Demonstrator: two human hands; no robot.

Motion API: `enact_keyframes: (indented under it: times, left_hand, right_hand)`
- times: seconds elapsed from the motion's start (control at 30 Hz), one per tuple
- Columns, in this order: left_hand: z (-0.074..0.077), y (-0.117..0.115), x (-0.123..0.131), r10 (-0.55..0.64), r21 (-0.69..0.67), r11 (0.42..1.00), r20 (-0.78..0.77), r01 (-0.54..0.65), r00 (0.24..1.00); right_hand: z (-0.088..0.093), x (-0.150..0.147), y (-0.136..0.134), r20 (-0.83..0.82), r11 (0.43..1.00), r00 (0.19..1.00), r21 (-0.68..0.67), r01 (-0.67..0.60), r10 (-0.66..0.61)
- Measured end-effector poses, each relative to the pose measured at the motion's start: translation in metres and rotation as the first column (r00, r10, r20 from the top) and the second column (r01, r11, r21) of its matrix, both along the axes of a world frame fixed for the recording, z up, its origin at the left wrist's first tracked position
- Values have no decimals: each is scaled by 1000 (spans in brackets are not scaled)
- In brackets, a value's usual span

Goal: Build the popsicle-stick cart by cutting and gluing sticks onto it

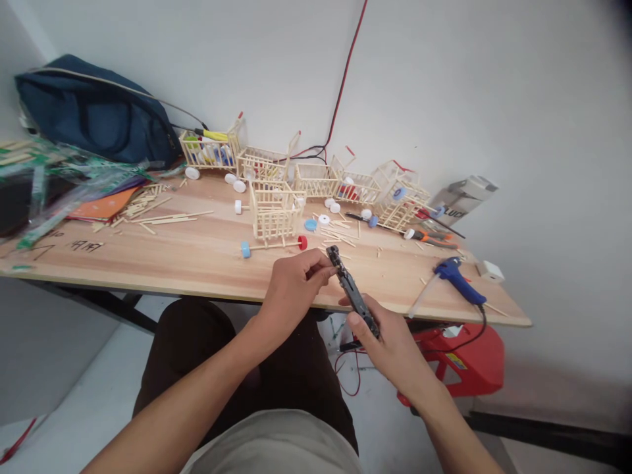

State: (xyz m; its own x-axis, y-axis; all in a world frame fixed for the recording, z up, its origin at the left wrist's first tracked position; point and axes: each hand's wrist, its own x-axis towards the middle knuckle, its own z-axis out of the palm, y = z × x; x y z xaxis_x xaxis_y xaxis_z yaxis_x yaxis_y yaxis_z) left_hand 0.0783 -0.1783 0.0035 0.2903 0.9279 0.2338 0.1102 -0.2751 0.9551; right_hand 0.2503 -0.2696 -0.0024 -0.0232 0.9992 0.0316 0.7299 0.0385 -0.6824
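Anything my bare left hand pinches at the dark-grey metal tool is too small to tell; my bare right hand covers part of its lower end. At nine o'clock my view cuts off a flat black object; at twelve, a thin red-and-black cable

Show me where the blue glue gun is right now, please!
In the head view, the blue glue gun lies near the right end of the wooden table, just left of the small white block and farther right than the right hand.
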Motion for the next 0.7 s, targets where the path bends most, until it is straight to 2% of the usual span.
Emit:
enact_keyframes:
  times: [0.23, 0.43, 0.57, 0.7]
  left_hand:
    - [-5, 1, -2, -8, 5, 1000, 5, 8, 1000]
    - [-16, 7, -8, -104, -130, 981, 262, 142, 959]
    - [-18, 7, -13, -150, -162, 967, 250, 194, 956]
    - [-14, 5, -14, -182, -149, 967, 163, 207, 970]
  right_hand:
    - [-4, -1, -1, 16, 998, 999, 24, 51, -52]
    - [-6, -1, -2, -32, 997, 997, 36, 67, -66]
    - [-6, -3, -1, -44, 996, 996, 34, 81, -79]
    - [-8, -3, 0, -44, 996, 996, 39, 81, -79]
